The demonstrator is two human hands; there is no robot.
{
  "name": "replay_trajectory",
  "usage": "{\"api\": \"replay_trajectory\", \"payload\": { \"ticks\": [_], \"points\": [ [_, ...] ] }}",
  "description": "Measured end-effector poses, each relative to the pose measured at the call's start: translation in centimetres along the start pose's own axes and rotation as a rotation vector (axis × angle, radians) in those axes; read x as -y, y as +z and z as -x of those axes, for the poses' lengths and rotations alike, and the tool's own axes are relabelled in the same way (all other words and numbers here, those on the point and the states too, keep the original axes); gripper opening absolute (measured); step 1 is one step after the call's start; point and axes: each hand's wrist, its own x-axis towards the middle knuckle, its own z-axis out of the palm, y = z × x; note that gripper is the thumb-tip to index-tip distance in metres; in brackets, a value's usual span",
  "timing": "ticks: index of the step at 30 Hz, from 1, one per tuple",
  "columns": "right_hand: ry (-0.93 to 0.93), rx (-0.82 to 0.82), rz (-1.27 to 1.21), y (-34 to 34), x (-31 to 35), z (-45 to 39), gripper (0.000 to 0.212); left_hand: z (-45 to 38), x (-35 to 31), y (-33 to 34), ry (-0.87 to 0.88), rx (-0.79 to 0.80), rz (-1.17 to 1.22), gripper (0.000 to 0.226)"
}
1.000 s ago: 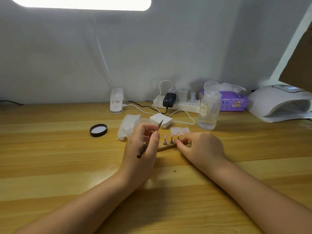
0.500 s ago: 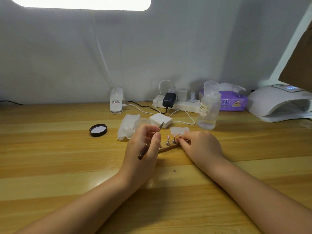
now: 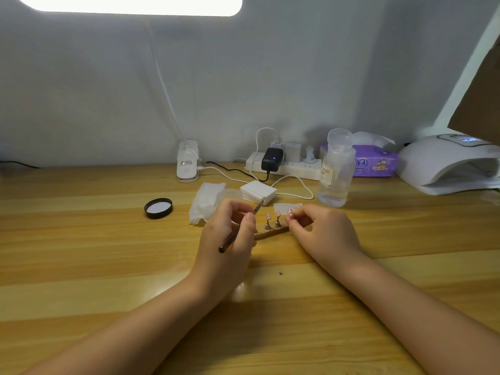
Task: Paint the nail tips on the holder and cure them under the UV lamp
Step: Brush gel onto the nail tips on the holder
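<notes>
The left hand [image 3: 227, 234] pinches a thin brush [image 3: 238, 230], bristles raised just beside the nail tips [image 3: 272, 215]. The right hand [image 3: 322, 231] curls its fingers round the holder [image 3: 272, 233] at its right end, on the table [image 3: 108, 253]. The lamp [image 3: 449, 163] stands well apart, far right. Risk: a loose hold lets the holder twist, smearing wet polish or knocking tips off their stands.

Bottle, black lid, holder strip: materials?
Bottle: clear plastic by the look, see-through with liquid low inside, paper label. Lid: glossy black plastic rim, pale liner inside. Holder strip: looks like wood, brown and matte; the pegs on it glint like metal. All likely, not certain.
</notes>
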Motion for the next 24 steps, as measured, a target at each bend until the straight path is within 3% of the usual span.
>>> {"api": "replay_trajectory", "payload": {
  "ticks": [4,9,13,24],
  "points": [
    [-0.033,0.0,-0.177,-0.16,0.18,0.07,0.004,-0.05,0.13,-0.04,0.045,0.013,-0.001,0.01],
    [-0.015,0.018,-0.397,-0.62,0.64,0.28,0.02,-0.05,-0.15,-0.2,0.218,0.04,-0.068,0.016],
    [-0.014,0.012,-0.429,-0.71,0.78,0.31,0.019,-0.01,-0.22,-0.2,0.31,0.077,-0.121,0.016],
    [0.004,0.02,-0.459,-0.82,0.87,0.24,0.019,0.02,-0.2,-0.17,0.305,0.074,-0.103,0.013]
  ]
}}
